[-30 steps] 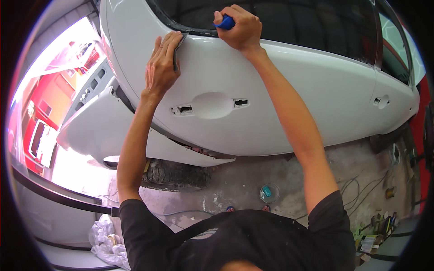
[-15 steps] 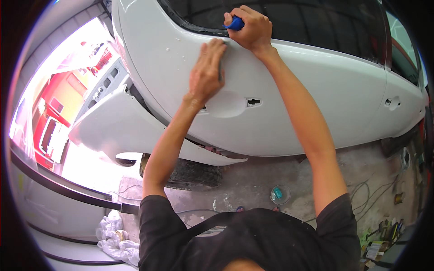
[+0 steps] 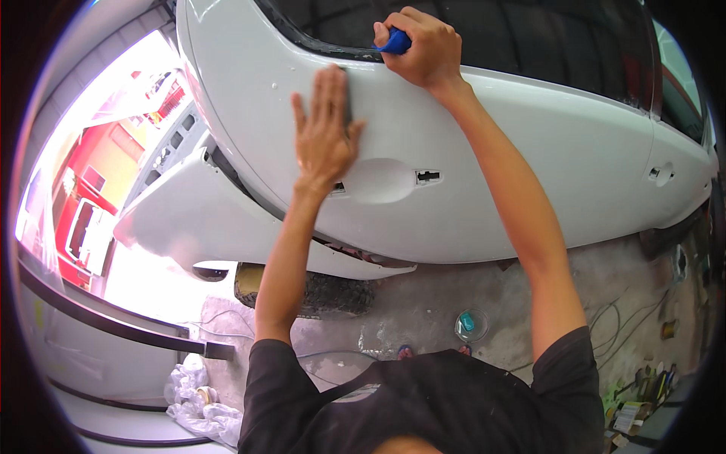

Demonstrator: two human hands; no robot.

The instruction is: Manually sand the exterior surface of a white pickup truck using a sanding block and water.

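My left hand [image 3: 324,129], slightly smeared by motion, lies flat on the white car door [image 3: 484,204], below the dark window [image 3: 529,38]. Its fingers press a dark grey sheet that looks like sandpaper [image 3: 348,98] against the door; most of it is hidden. At the window's lower edge, my right hand [image 3: 427,49] is closed around a blue, soft-looking thing [image 3: 396,41], a cloth or sponge. Small wet drops dot the paint left of my left hand. Below the hands are a rounded handle recess [image 3: 378,181] and a handle cutout [image 3: 428,176].
A loose-edged white fender [image 3: 174,212] stands out at left above a tyre [image 3: 333,291]. On the floor sit a clear tub [image 3: 470,334] with a teal thing inside, hoses [image 3: 605,325] and crumpled plastic [image 3: 200,412]. Tools [image 3: 654,386] lie at lower right.
My left hand has slid left across the door with the dark sheet, its fingers now more upright and spread. My right hand keeps its grip on the blue thing at nearly the same spot.
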